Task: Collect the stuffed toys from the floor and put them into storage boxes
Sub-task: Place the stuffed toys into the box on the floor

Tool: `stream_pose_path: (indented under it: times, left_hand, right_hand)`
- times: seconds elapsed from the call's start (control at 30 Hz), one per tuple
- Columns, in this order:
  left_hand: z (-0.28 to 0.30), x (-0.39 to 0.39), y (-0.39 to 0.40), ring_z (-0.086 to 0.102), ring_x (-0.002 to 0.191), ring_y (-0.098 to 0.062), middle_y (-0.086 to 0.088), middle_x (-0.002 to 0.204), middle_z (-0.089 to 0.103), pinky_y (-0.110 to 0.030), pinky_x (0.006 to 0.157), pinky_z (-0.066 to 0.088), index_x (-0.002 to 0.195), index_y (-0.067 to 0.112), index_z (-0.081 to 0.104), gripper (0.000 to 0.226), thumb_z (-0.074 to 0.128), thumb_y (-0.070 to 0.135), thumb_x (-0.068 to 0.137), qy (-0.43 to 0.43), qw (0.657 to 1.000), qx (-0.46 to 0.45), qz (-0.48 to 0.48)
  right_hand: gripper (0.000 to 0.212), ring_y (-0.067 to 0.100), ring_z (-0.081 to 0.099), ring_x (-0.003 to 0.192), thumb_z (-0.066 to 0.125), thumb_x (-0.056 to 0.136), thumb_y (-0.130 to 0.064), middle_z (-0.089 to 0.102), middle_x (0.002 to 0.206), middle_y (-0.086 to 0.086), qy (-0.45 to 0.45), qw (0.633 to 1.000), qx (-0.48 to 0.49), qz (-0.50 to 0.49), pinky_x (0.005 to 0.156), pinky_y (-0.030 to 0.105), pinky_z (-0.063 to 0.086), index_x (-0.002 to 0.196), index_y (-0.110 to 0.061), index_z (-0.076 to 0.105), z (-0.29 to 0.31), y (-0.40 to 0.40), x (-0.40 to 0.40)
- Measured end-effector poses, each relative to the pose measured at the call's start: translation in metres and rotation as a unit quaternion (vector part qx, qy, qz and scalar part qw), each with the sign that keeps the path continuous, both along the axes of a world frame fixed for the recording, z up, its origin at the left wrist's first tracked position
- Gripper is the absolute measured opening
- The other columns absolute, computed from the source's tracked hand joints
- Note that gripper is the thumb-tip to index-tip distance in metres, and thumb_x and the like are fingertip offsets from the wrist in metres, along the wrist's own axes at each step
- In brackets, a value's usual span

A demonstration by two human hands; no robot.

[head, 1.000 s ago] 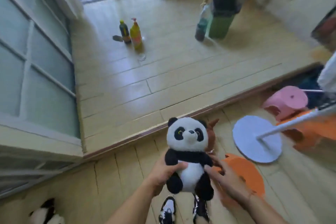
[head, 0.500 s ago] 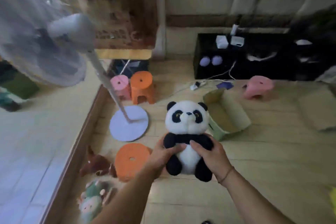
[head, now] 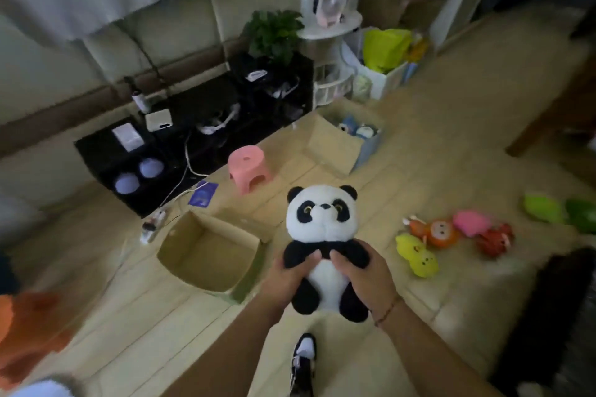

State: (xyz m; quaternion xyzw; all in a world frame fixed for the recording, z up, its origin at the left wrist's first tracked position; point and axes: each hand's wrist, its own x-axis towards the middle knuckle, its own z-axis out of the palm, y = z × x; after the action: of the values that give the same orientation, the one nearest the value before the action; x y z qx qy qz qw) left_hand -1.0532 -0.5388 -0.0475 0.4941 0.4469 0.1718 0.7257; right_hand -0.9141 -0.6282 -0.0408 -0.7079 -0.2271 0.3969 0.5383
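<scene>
Gripping panda toy (head: 322,222), left hand (head: 287,274), right hand (head: 371,280), no legible writing

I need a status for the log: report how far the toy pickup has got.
Done: some toys sit in the far box. In hand: both hands, left hand and right hand, grip the panda. Left: the near box looks empty; coloured toys lie on the floor.

A home living room: wooden floor (head: 435,145), potted plant (head: 274,32), scattered stuffed toys (head: 451,235).
</scene>
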Motion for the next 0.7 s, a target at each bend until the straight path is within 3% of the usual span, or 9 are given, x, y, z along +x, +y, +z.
stream_pose_path:
  times: [0.07,0.2,0.3,0.43,0.53,0.7]
  left_hand:
    - [-0.009,0.054,0.023,0.071,0.096,-0.019,-0.002,0.1,0.075,-0.04,0.087,0.057,0.106,0.016,0.071,0.03,0.078,0.03,0.081,0.019,0.999,0.036,-0.031]
    - [-0.023,0.166,0.074,0.069,0.087,-0.012,0.006,0.089,0.073,-0.022,0.071,0.056,0.092,0.025,0.07,0.018,0.077,0.035,0.078,0.078,0.984,0.122,-0.101]
    - [-0.022,0.253,0.106,0.068,0.088,-0.012,0.005,0.092,0.073,-0.03,0.076,0.057,0.084,0.035,0.065,0.031,0.066,0.056,0.061,0.094,0.967,0.165,-0.17]
    - [-0.03,0.357,0.134,0.065,0.101,-0.008,0.008,0.109,0.069,-0.031,0.088,0.055,0.105,0.033,0.064,0.04,0.068,0.055,0.072,0.067,0.946,0.152,-0.279]
    - [-0.04,0.437,0.159,0.063,0.104,-0.003,0.01,0.114,0.068,-0.026,0.088,0.054,0.116,0.033,0.061,0.052,0.068,0.061,0.072,0.071,0.929,0.163,-0.325]
    - [-0.051,0.555,0.212,0.064,0.091,-0.006,0.011,0.097,0.067,-0.019,0.076,0.052,0.097,0.031,0.061,0.023,0.071,0.044,0.082,0.118,0.924,0.205,-0.299]
  right_hand:
    - [0.025,0.012,0.068,0.094,0.075,0.081,-0.023,0.072,0.1,-0.001,-0.004,0.999,-0.009,-0.035,0.079,0.027,0.056,0.104,-0.016,0.068,-0.01,0.013,0.048]
    - [0.02,0.013,0.064,0.092,0.073,0.083,-0.015,0.069,0.098,-0.003,-0.004,0.994,-0.035,-0.104,0.08,0.032,0.05,0.101,-0.015,0.066,-0.017,0.051,0.14]
    - [0.017,0.012,0.062,0.09,0.072,0.083,-0.015,0.067,0.097,-0.003,0.001,0.987,-0.046,-0.157,0.083,0.035,0.048,0.099,-0.017,0.065,-0.02,0.071,0.213]
    - [0.015,0.017,0.065,0.094,0.07,0.085,-0.02,0.07,0.1,-0.002,0.017,0.977,-0.045,-0.208,0.084,0.038,0.052,0.101,-0.02,0.067,-0.021,0.085,0.302]
    - [0.014,0.018,0.066,0.096,0.067,0.087,-0.017,0.07,0.1,0.0,0.016,0.972,-0.036,-0.233,0.081,0.034,0.053,0.102,-0.017,0.066,-0.027,0.101,0.373]
    - [0.025,0.02,0.068,0.094,0.072,0.083,-0.024,0.071,0.099,0.003,-0.005,0.97,-0.053,-0.235,0.082,0.04,0.056,0.103,-0.012,0.065,-0.052,0.155,0.49]
